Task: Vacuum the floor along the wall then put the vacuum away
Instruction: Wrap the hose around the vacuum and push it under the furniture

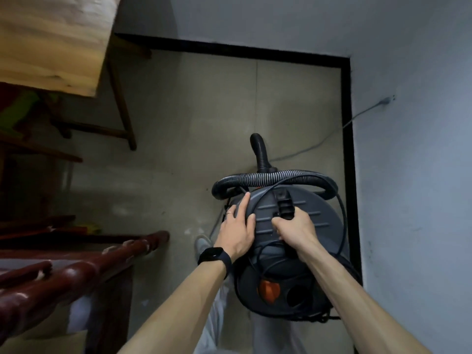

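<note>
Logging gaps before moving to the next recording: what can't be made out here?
Head view.
Vacuum base: hidden beneath its own body; contact with the floor unclear.
Right hand fingertips: tucked under the handle.
Plug: too small to tell if seated.
Furniture at left: blurred, cut by the edge.

Bare floor ahead, wall hard right — table, railing crowd left

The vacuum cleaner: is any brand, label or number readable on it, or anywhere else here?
No readable text anywhere.
The vacuum shows no print on its grey lid or on its orange part.
The watch has a dark, blank face.
</note>
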`<act>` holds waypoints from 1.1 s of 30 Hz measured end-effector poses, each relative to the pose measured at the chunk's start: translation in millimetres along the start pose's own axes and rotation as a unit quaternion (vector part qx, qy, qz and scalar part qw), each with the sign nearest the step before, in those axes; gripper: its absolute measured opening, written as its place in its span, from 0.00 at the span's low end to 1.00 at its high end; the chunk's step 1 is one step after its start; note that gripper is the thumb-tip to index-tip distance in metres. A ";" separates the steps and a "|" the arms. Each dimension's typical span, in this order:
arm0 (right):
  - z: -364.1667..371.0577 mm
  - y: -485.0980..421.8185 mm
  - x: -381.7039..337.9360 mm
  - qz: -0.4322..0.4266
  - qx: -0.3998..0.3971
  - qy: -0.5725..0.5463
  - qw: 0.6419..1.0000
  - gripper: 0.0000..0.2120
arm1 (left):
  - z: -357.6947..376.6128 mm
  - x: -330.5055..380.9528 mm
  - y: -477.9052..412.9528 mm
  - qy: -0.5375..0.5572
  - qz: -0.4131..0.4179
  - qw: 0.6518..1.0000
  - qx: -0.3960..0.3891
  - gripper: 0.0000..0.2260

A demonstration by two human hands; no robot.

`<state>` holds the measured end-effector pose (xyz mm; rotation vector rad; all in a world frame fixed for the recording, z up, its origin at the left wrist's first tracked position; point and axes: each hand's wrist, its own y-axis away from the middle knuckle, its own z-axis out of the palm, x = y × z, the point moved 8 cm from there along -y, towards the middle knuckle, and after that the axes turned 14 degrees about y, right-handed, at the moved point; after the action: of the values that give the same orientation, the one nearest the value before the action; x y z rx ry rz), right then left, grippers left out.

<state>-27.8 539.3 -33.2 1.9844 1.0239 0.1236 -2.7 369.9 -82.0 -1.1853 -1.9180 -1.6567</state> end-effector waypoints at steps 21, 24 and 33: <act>122.6 -1.1 -268.8 -0.210 -0.111 0.217 0.947 0.12 | -233.5 -42.3 -5.8 0.097 -0.117 0.957 0.248 0.25; 148.5 -0.2 -295.7 -0.254 -0.152 0.257 0.920 0.17 | -248.2 -58.3 2.8 0.131 -0.155 0.935 0.292 0.25; 212.8 8.2 -373.2 -0.360 -0.206 0.347 0.841 0.11 | -294.5 -87.8 9.4 0.227 -0.200 0.855 0.421 0.26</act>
<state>-174.1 135.8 -52.7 1.0487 1.9549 0.6201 -18.8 63.5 -62.1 -0.0448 -2.2384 -0.8870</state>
